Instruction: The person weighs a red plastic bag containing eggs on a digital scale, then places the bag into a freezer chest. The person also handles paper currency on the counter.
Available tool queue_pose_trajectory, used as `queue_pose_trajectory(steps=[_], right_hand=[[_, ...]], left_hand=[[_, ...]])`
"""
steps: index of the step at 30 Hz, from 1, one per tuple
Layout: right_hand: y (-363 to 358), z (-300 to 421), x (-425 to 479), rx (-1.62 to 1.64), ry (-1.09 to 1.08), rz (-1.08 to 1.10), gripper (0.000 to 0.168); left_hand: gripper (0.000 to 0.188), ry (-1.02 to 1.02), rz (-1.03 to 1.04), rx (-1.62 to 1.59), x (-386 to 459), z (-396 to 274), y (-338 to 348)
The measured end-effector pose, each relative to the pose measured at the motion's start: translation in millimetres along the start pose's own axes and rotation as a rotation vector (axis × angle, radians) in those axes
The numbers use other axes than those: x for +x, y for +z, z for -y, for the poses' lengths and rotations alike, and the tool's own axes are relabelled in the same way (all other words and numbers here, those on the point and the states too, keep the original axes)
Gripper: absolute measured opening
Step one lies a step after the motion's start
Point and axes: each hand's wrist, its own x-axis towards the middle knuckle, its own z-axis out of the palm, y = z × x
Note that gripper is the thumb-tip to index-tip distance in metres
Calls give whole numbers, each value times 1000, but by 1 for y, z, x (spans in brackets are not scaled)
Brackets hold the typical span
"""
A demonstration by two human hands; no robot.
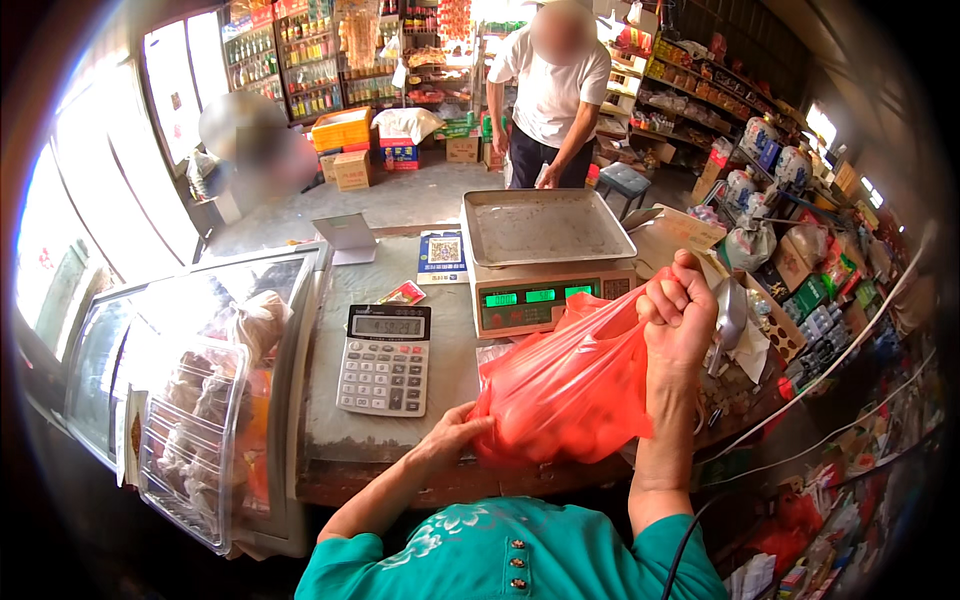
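A full red plastic bag [570, 390] hangs over the front edge of the counter, with round shapes showing through its thin film. My right hand [677, 307] is raised in a fist around the bag's gathered top and pulls the plastic taut. Low on the bag's left side, my left hand [459, 433] pinches the film between thumb and fingers. What the bag contains is hidden. Just behind it stands a digital weighing scale [499, 306] with lit green displays and a bare metal pan [547, 225]. A desktop calculator [384, 360] lies left of the bag.
A glass-topped chest freezer [281, 420] adjoins the counter [322, 442] on the left. A printed code card [442, 256] stands beside the scale. Across the counter is a person [555, 97] in a white shirt. Goods crowd the right side, where a pale cable [847, 345] crosses.
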Motion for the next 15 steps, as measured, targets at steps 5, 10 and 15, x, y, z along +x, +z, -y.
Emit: queue_pose_trajectory(steps=[5,10,15], right_hand=[[7,-4,2,-5,-17,-5,11],[-2,-3,3,-4,-21,27,11],[5,-12,4,-12,57,39,12]], left_hand=[[34,-150,55,-14,-7,22,10],[30,-252,45,-281,-18,7,40],[25,26,-22,-11,13,-30,60]])
